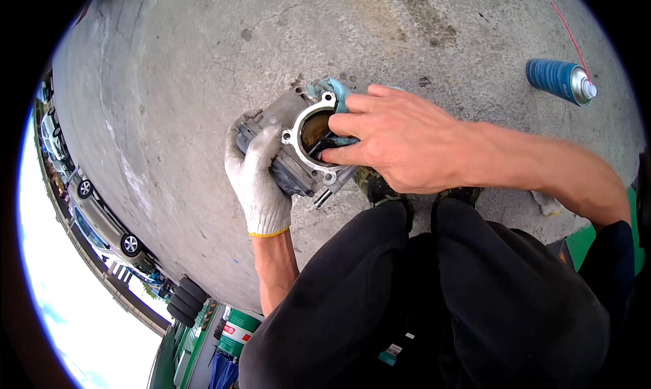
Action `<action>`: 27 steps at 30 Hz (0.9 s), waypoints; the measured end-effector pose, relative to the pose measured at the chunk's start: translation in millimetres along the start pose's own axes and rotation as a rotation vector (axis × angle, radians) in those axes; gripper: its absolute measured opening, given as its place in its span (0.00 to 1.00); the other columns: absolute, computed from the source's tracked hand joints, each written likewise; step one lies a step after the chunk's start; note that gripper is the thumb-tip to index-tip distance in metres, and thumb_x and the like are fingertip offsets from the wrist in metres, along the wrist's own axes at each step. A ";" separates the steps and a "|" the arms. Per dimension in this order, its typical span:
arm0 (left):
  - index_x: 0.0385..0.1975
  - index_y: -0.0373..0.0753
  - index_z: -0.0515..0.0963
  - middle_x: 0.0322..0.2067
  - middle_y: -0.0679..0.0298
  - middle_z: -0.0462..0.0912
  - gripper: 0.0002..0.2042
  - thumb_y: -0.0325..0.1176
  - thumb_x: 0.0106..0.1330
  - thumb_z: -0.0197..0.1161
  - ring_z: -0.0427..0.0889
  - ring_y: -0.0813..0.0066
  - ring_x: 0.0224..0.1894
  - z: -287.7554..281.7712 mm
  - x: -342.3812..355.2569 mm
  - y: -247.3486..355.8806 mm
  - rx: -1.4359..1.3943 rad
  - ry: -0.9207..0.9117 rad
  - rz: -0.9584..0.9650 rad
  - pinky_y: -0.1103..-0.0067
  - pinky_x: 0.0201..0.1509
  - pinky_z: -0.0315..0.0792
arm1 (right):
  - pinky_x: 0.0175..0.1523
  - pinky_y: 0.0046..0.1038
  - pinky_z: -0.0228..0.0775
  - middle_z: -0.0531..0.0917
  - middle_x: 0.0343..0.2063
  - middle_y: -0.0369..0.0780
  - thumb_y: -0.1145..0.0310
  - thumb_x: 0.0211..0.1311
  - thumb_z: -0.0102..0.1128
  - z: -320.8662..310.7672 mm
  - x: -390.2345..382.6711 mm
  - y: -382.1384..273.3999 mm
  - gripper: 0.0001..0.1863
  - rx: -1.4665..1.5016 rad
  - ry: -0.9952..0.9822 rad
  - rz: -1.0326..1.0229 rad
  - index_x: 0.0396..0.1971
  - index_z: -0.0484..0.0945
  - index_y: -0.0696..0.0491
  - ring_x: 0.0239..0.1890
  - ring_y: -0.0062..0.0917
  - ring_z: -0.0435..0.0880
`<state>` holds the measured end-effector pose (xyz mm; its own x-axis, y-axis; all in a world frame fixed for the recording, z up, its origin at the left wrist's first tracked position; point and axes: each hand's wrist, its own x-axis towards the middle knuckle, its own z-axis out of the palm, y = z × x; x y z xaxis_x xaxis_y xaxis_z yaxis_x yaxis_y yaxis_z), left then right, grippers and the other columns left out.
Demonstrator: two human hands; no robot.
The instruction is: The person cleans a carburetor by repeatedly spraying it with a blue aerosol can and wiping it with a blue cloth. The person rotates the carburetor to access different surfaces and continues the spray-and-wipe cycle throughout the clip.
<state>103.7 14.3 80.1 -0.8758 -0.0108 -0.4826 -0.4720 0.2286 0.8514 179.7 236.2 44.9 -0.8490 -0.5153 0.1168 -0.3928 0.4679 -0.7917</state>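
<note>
My left hand, in a white knitted glove with a yellow cuff edge, grips a grey metal throttle body from its left side. The round bore faces up, brownish and dirty inside, ringed by a bright flange with bolt holes. My bare right hand pinches a blue cloth; a darkened part of it is pushed into the bore by thumb and fingers. The rest of the cloth spills over the flange's far side, partly hidden behind my hand. A short metal pipe stub sticks out at the near side.
A blue spray can with a thin red straw lies on the concrete floor at the right. Beside my right forearm lies a pale glove or cloth. Parked cars, stacked tyres and a green drum stand at the left.
</note>
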 end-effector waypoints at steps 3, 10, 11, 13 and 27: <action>0.56 0.26 0.75 0.43 0.56 0.82 0.24 0.30 0.62 0.71 0.82 0.73 0.41 0.0 -0.3 2.0 0.021 -0.005 0.011 0.78 0.47 0.78 | 0.56 0.31 0.68 0.82 0.45 0.34 0.74 0.59 0.63 -3.6 -1.4 2.8 0.23 -0.059 -0.021 -0.003 0.56 0.87 0.47 0.51 0.27 0.78; 0.54 0.30 0.77 0.42 0.60 0.85 0.25 0.31 0.59 0.78 0.83 0.77 0.42 6.4 -3.1 0.2 0.191 0.033 0.081 0.79 0.48 0.78 | 0.51 0.40 0.77 0.84 0.34 0.38 0.68 0.62 0.68 3.7 -3.1 14.7 0.15 0.207 0.225 0.345 0.49 0.87 0.52 0.42 0.37 0.83; 0.54 0.30 0.77 0.42 0.60 0.85 0.25 0.31 0.59 0.78 0.82 0.77 0.42 7.9 -4.5 -1.2 0.229 0.050 0.106 0.79 0.48 0.78 | 0.50 0.40 0.78 0.85 0.33 0.39 0.67 0.62 0.69 10.1 -1.7 15.8 0.15 0.184 0.246 0.336 0.48 0.87 0.53 0.42 0.38 0.84; 0.53 0.30 0.77 0.42 0.60 0.85 0.25 0.31 0.58 0.79 0.82 0.77 0.42 12.1 -7.0 -2.9 0.305 0.084 0.156 0.79 0.49 0.78 | 0.47 0.40 0.79 0.85 0.32 0.39 0.67 0.61 0.70 20.5 0.8 18.8 0.14 0.138 0.289 0.316 0.46 0.86 0.53 0.41 0.39 0.85; 0.54 0.29 0.77 0.43 0.60 0.82 0.26 0.35 0.60 0.79 0.80 0.76 0.43 23.2 -5.5 -18.6 0.463 0.189 0.252 0.77 0.50 0.77 | 0.38 0.43 0.80 0.86 0.30 0.43 0.68 0.60 0.69 48.5 22.9 34.0 0.08 -0.133 0.369 0.393 0.31 0.84 0.57 0.36 0.42 0.88</action>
<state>119.6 32.7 62.1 -0.9787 -0.0652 -0.1944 -0.1895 0.6496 0.7362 164.0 205.5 -8.4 -0.9987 -0.0092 0.0492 -0.0425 0.6734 -0.7380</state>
